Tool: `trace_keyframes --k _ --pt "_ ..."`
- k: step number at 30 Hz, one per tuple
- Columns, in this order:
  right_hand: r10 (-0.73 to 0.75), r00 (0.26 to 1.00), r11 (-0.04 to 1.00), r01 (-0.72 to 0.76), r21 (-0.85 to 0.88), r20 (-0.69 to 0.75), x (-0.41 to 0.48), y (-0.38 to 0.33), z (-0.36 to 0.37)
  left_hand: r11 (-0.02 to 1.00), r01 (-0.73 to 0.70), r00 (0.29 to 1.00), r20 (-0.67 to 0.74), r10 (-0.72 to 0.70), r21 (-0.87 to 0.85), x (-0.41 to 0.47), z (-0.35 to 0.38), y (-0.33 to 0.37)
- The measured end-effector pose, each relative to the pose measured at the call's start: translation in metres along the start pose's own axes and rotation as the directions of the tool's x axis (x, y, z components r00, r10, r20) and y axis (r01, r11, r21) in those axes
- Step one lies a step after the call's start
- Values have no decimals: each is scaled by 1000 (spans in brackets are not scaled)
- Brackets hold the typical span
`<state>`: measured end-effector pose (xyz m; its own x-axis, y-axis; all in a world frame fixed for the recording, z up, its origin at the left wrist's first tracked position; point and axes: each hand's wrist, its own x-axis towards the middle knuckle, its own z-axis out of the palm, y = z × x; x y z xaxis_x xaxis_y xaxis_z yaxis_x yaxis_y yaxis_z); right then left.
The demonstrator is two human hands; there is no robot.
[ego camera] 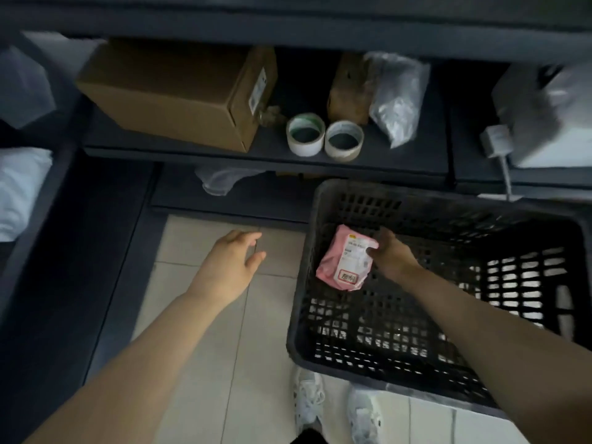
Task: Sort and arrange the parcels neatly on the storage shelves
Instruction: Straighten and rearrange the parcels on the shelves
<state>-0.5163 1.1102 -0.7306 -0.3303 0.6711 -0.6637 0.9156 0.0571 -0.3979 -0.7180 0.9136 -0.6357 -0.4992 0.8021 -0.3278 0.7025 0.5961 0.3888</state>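
Inside black crate (320, 200), right hand (389, 253) gripping pink parcel (344, 261) — white label, unreadable

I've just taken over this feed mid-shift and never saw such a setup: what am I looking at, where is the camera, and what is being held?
There is no machine here: a person works with bare hands, and the one camera sits on their head, looking down. The right hand reaches into a black basket on the tiled floor and grips a pink parcel with a printed label. The left hand hovers open over the floor, holding nothing. On the dark shelf ahead lie a cardboard box, two tape rolls, a small brown parcel and a clear bag. The person's white shoes show at the bottom.
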Motion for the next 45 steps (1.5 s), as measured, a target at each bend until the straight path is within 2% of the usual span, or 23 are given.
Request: trace_keyframes --k 5,8,11,15,20,25,29,31,34,37,41,45 --pt "-207 976 935 218 -281 68 -80 -60 -72 965 -83 997 26 79 248 -52 -73 37" --pt "-370 923 798 375 -472 108 -139 -103 -106 925 -65 997 -24 79 373 -97 -129 51" --pt "-522 843 671 501 -546 132 -200 -161 -126 893 19 993 -115 37 450 -152 -187 47" --pt "-752 637 477 703 -527 168 -299 -254 -120 877 205 940 -339 -51 435 -255 -262 28" --pt "-909 313 153 864 -480 273 -447 -347 -66 749 513 802 -545 -244 419 -418 -327 -5" --pt "-925 -4 -163 908 -385 380 -605 -398 -3 579 755 594 -695 -406 307 -584 -363 -25" --pt "-885 -261 -396 858 -327 386 -726 -413 51 468 853 456 -765 -455 230 -709 -370 -45" --pt "-859 -354 -472 826 -307 371 -784 -414 80 440 881 388 -800 -458 175 -771 -370 -55" --pt "-821 -465 -558 775 -298 331 -869 -412 125 398 913 275 -852 -445 87 -869 -370 -70" --pt "-784 -542 -615 744 -262 302 -949 -408 165 334 942 186 -876 -445 30 -962 -372 -82" --pt "-741 -625 -668 723 -173 246 -1045 -407 205 274 959 49 -917 -395 -67 -1062 -378 -93" --pt "-693 -687 -716 692 -92 220 -1114 -413 239 243 962 -29 -932 -360 -124 -1124 -382 -110"
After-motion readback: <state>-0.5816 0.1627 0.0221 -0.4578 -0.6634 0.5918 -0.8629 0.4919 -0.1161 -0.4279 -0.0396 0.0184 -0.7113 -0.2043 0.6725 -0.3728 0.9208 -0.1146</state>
